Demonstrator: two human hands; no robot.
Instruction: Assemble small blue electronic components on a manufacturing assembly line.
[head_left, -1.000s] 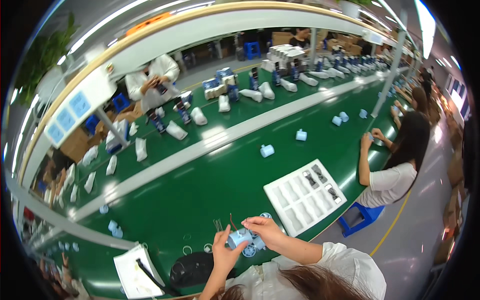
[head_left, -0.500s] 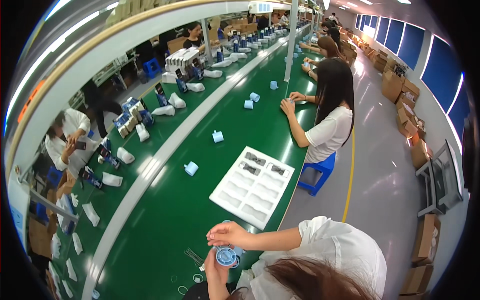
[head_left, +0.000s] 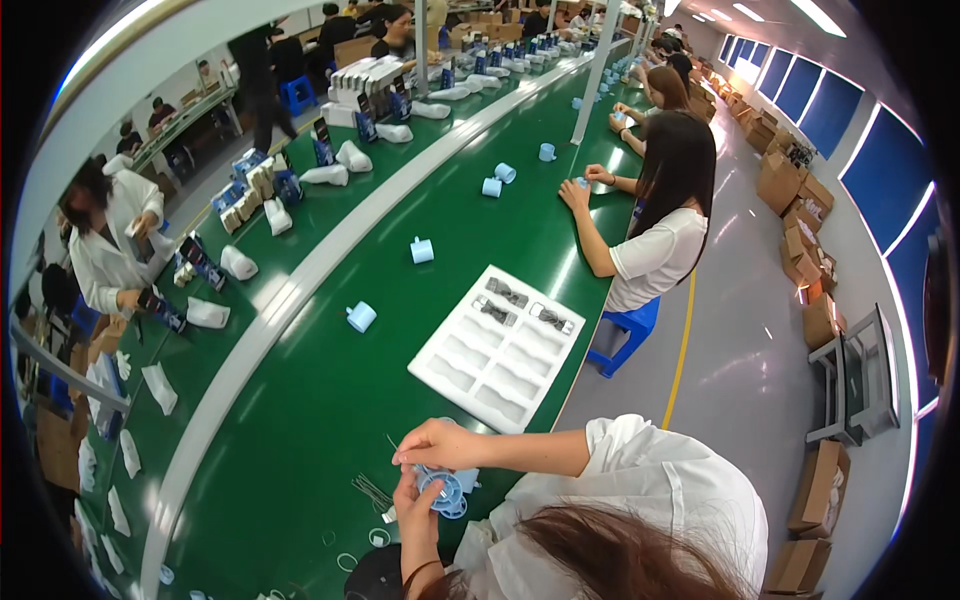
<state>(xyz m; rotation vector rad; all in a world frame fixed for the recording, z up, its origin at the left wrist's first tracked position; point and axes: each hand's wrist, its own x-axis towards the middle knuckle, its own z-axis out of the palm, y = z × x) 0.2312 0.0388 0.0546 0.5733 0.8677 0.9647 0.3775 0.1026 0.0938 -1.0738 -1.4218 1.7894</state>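
Note:
My left hand (head_left: 417, 508) is closed round a light blue plastic disc (head_left: 447, 492) with a spoked, slotted face, thumb on its face. Above it my right hand (head_left: 432, 446) is closed in a pinch, its fingertips meeting close to the left fingertips. A thin strand (head_left: 391, 440) sticks out past the right fingertips. More light blue plastic (head_left: 467, 480) shows behind the disc, partly hidden by it and the right arm. Beside the left hand lie a bundle of thin grey wires (head_left: 371, 491) and a white ring (head_left: 379, 537) on the green table.
A white moulded tray (head_left: 447, 385) with dark parts in a few compartments lies beyond my right arm. Light blue mugs (head_left: 361, 317) stand along the green table (head_left: 300, 420). A pale rail (head_left: 270, 292) runs lengthwise. A co-worker (head_left: 660, 225) sits farther along on a blue stool (head_left: 628, 337).
Both hands and the blue disc have shifted slightly left in the picture. My right fingertips have moved off the disc's face toward the left fingertips. The whole view has shifted slightly.

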